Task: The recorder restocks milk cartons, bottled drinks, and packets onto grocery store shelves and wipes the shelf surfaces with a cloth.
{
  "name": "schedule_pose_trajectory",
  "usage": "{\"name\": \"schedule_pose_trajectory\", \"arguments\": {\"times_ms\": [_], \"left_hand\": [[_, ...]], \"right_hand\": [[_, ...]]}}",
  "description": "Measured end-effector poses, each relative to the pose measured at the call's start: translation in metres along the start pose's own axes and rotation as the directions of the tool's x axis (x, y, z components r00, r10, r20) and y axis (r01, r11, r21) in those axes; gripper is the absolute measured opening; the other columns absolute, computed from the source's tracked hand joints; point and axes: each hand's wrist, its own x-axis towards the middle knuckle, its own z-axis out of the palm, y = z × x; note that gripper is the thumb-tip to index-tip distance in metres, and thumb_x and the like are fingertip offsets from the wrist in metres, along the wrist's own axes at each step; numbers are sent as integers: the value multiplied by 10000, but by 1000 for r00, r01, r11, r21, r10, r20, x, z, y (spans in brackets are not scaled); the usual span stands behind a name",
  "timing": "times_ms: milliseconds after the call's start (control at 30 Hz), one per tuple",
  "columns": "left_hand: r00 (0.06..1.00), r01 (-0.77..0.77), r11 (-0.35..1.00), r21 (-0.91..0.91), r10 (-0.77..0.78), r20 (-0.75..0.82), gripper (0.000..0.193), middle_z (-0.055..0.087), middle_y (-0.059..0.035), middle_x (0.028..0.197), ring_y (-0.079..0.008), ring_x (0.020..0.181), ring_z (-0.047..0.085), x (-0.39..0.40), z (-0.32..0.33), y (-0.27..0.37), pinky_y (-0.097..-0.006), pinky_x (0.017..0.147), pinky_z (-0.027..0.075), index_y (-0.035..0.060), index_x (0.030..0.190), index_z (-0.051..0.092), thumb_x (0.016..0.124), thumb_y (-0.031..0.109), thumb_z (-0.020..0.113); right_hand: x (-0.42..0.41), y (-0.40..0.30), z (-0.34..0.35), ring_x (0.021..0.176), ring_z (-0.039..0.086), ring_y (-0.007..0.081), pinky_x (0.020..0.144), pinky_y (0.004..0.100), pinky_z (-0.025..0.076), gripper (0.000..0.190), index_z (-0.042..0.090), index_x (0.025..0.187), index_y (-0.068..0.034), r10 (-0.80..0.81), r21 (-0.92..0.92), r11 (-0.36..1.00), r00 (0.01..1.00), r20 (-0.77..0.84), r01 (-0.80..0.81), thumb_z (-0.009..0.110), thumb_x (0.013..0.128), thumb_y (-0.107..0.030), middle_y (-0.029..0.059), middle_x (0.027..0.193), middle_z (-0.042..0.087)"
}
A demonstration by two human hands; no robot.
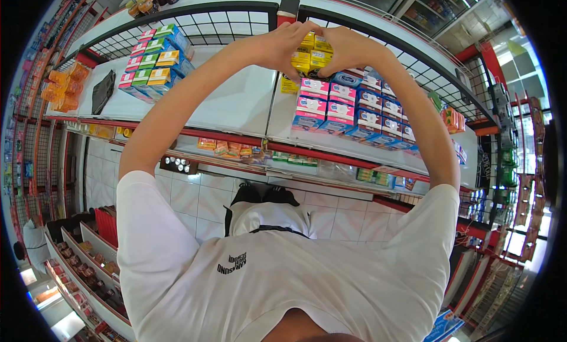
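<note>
My left hand and my right hand reach to the back of the shelf top. Between them stands a stack of small yellow cartons. The fingers curl around its far side and the thumbs lie at the near side, so both hands clasp the stack. Part of it is hidden by the hands. Right in front are rows of pink-and-white drink cartons, with brown-and-white cartons beside them. My right forearm hides some of these.
Green, pink and orange-topped cartons stand stacked further left. Beyond them lie a dark flat packet and orange packs. A black wire-grid panel runs along the back. Packets lie on the lower shelf.
</note>
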Motion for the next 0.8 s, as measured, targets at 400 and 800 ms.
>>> {"name": "schedule_pose_trajectory", "arguments": {"times_ms": [400, 800], "left_hand": [[998, -46, 975, -217, 35, -56, 924, 456, -141, 1306, -312, 1291, 442, -2, 10, -7, -412, 1044, 435, 124, 1326, 255, 608, 98, 837], [992, -80, 976, -201, 59, -109, 880, 429, -152, 1308, -329, 1311, 397, -18, 17, -3, -374, 1081, 386, 73, 1372, 316, 650, 122, 815]], "right_hand": [[1, -1, -1, 879, 673, 327, 837, 313, 527, 899, 533, 1212, 113, -66, 47, 997, 998, 16, 65, 813, 525, -396, 259, 1023, 661], [-1, -2, -16, 1067, 613, 307, 922, 359, 481, 1007, 487, 1356, 10, 20, 157, 986, 983, 182, -49, 787, 577, -553, 205, 1213, 609]]}}
